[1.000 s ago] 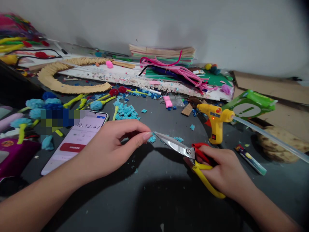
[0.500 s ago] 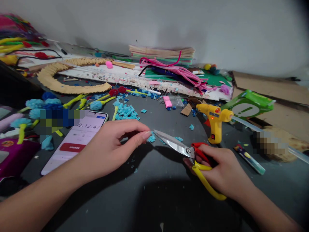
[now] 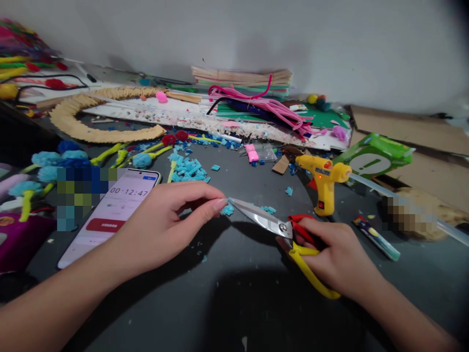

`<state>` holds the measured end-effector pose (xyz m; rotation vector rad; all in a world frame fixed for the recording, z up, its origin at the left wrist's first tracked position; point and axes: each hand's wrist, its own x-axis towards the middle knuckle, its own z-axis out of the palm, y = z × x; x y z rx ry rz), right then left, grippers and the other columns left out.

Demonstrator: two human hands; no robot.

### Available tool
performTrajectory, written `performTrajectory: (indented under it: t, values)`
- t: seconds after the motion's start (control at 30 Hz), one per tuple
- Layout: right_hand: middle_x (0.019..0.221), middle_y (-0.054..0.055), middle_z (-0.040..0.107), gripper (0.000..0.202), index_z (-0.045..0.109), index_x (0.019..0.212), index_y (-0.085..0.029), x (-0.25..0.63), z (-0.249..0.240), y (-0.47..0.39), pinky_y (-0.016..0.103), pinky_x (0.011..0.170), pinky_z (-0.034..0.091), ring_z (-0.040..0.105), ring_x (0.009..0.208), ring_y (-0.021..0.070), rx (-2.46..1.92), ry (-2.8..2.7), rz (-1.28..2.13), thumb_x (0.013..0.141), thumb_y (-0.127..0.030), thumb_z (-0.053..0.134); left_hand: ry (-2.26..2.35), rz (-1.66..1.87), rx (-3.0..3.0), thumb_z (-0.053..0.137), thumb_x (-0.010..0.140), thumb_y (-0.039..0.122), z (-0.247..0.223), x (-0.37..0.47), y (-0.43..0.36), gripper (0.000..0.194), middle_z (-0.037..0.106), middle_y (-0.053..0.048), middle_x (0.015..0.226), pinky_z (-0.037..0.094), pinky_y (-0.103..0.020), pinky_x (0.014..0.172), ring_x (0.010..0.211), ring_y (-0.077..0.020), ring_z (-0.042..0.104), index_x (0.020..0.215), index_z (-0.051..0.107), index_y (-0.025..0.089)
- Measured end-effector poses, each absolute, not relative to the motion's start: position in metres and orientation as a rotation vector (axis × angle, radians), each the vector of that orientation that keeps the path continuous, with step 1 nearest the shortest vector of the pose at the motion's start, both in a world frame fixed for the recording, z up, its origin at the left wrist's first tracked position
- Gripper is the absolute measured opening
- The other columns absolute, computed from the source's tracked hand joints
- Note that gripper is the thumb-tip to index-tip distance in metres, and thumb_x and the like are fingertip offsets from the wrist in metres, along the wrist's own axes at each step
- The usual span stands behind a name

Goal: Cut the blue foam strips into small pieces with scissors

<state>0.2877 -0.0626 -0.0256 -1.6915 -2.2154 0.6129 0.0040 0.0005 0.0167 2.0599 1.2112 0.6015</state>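
Observation:
My right hand [image 3: 326, 244] is wrapped round the red and yellow handles of a pair of scissors [image 3: 260, 217]. The scissor tips reach the fingertips of my left hand [image 3: 183, 215], whose thumb and forefinger are pinched together. What the pinch holds is too small to make out; a bit of light blue shows at the fingertips. Light blue scraps [image 3: 227, 209] lie on the dark table just beyond the blades. Further back sits a pile of cut light blue pieces [image 3: 188, 168].
A phone [image 3: 106, 215] showing a timer lies left, beside blue pompom flowers [image 3: 46, 158]. A yellow glue gun [image 3: 324, 188] stands right, near a green packet [image 3: 377, 154] and a small tube [image 3: 377, 238]. Pink pipe cleaners [image 3: 271, 110] lie at the back.
The scissor blades look more closed, their tips still at my left fingertips. The whole view has shifted slightly, with things appearing a little further left.

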Motion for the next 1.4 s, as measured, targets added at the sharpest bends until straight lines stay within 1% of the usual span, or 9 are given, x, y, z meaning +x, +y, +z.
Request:
performTrajectory:
  t: [0.17,0.4,0.53,0.7,0.8,0.93,1.1,1.2,1.4]
  values:
    - [0.057,-0.006,0.034,0.029,0.041,0.064,-0.02,0.2872,-0.0275,-0.0622,0.023,0.05,0.028,0.029,0.054,0.0094,-1.714,-2.202,0.646,0.078,-0.031,0.065,1.232,0.597,2.074,0.056,0.092,0.032,0.0112,0.0021,0.0011,0.019,0.069,0.004,0.077,0.042,-0.016,0.059,0.064,-0.0078,0.057,0.088,0.07,0.02]
    - [0.059,-0.006,0.037,0.021,0.046,0.067,-0.02,0.2894,-0.0291,-0.0623,0.023,0.051,0.029,0.03,0.055,0.0096,-1.715,-2.188,0.667,0.074,-0.023,0.065,1.242,0.595,2.051,0.056,0.091,0.032,0.01,0.0006,0.0001,0.019,0.069,0.003,0.076,0.044,-0.018,0.057,0.064,-0.0096,0.06,0.087,0.07,0.021]
    - [0.058,-0.006,0.036,0.024,0.043,0.066,-0.021,0.2904,-0.0288,-0.0628,0.023,0.051,0.028,0.03,0.055,0.0096,-1.715,-2.198,0.671,0.072,-0.022,0.066,1.219,0.585,2.034,0.054,0.092,0.033,0.0104,0.0003,0.0004,0.02,0.068,0.003,0.075,0.045,-0.019,0.059,0.065,-0.0104,0.059,0.087,0.069,0.021]
    - [0.057,-0.007,0.036,0.027,0.04,0.066,-0.021,0.2894,-0.0277,-0.0634,0.022,0.05,0.029,0.03,0.054,0.0091,-1.709,-2.181,0.673,0.072,-0.02,0.067,1.177,0.539,1.99,0.046,0.096,0.034,0.0084,-0.0031,0.001,0.025,0.062,0.002,0.074,0.042,-0.02,0.059,0.068,-0.0108,0.055,0.084,0.061,0.018]
    - [0.057,-0.007,0.037,0.028,0.041,0.066,-0.021,0.2885,-0.0268,-0.0633,0.022,0.05,0.029,0.031,0.053,0.009,-1.704,-2.173,0.656,0.073,-0.023,0.067,1.137,0.515,1.964,0.042,0.099,0.035,0.0075,-0.0044,0.0011,0.027,0.055,0.003,0.073,0.039,-0.019,0.059,0.068,-0.0091,0.05,0.083,0.056,0.018]
    - [0.056,-0.007,0.037,0.031,0.041,0.066,-0.022,0.2877,-0.0259,-0.0635,0.022,0.049,0.029,0.031,0.053,0.0092,-1.7,-2.169,0.671,0.074,-0.028,0.07,1.122,0.514,1.987,0.041,0.099,0.035,0.0084,-0.0041,0.0006,0.028,0.05,0.004,0.07,0.037,-0.018,0.057,0.065,-0.0084,0.046,0.082,0.055,0.018]
    - [0.057,-0.007,0.037,0.03,0.044,0.067,-0.021,0.2874,-0.0268,-0.0633,0.021,0.049,0.03,0.031,0.053,0.0093,-1.703,-2.176,0.663,0.075,-0.032,0.071,1.131,0.53,2.031,0.044,0.098,0.034,0.0102,-0.0019,0.0,0.027,0.052,0.004,0.068,0.037,-0.019,0.056,0.063,-0.009,0.048,0.079,0.056,0.018]
    - [0.057,-0.007,0.037,0.03,0.044,0.067,-0.021,0.2875,-0.0275,-0.0633,0.021,0.05,0.03,0.031,0.053,0.0092,-1.696,-2.178,0.683,0.075,-0.031,0.071,1.161,0.541,2.05,0.047,0.096,0.033,0.0111,-0.0004,0.0,0.028,0.053,0.003,0.065,0.037,-0.02,0.056,0.06,-0.0096,0.048,0.075,0.056,0.018]
    - [0.057,-0.007,0.035,0.03,0.042,0.065,-0.021,0.2889,-0.0286,-0.064,0.023,0.05,0.029,0.03,0.054,0.0093,-1.692,-2.17,0.714,0.075,-0.027,0.069,1.175,0.517,2.078,0.047,0.095,0.033,0.0124,0.0006,-0.0001,0.028,0.055,0.002,0.065,0.038,-0.02,0.056,0.06,-0.0099,0.049,0.075,0.058,0.018]
